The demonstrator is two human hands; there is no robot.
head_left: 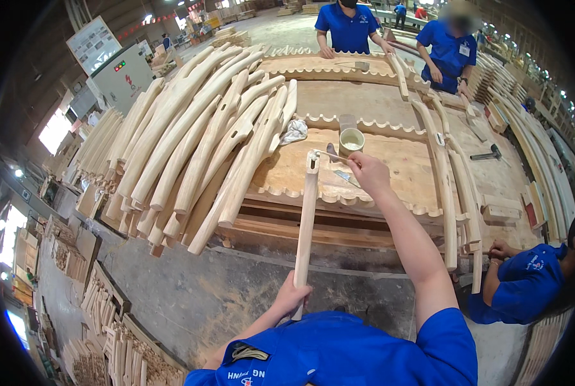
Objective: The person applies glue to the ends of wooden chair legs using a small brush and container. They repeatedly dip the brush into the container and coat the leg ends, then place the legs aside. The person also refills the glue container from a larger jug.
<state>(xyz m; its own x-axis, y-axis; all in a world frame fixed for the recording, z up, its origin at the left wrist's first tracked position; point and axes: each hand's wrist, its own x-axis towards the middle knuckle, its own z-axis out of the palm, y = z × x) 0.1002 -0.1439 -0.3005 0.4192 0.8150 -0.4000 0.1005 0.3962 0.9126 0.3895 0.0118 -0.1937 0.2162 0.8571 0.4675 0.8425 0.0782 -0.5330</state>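
Note:
My left hand [292,294] is wrapped round the lower end of a pale wooden chair-leg-like piece [306,222]. The piece points away from me, its far end by the table edge, with a dark slot near that end. In my closed right hand [369,172] is a thin stick [339,157], perhaps a small brush. Its white-coated tip touches the far end of the piece, above the slot. Just beyond that hand stands a cup [351,140] with pale stuff inside. A flat metal blade [346,177] lies on the table beside my right hand.
Many similar curved wooden pieces [197,128] are heaped at the left. A crumpled white cloth [294,131] lies beside them. Scalloped wooden racks [371,123] cross the table [326,100]. A hammer [486,153] is at the right. Co-workers in blue stand across and at the right.

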